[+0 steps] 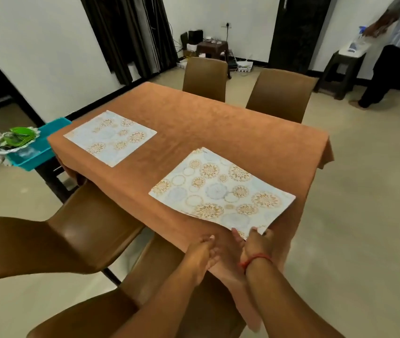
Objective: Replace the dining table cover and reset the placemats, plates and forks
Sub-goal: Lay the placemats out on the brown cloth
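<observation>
The right hand [257,242], a red thread around its wrist, pinches the near corner of a stack of pale blue rectangular placemats printed with gold floral circles [220,191], thumb on top and fingers curled beneath. Layered edges show at the stack's far corner, so it is more than 1 mat, though the count cannot be told. The stack lies ahead of that hand on the rust-orange fabric table cover [194,113], its gripped corner reaching the cover's near edge.

Just to the left of the right hand, the left hand [203,252] rests on the cover's near edge with fingers loosely curled; whether it grips the cloth cannot be told.

Further ahead and to the left of both hands, 1 matching single placemat [111,137] lies flat on the cover, well apart from the stack. Beyond it, off the table's far-left corner, a turquoise plastic tray [45,142] carries a silver-rimmed plate with a green centre [14,141], dark utensils lying on it.

4 brown moulded chairs stand around the table: 2 close by on the left hand's side [72,235], 2 on the opposite side [279,93]. Far off to the right, another person [394,45] stands by a dark stool [340,69].
</observation>
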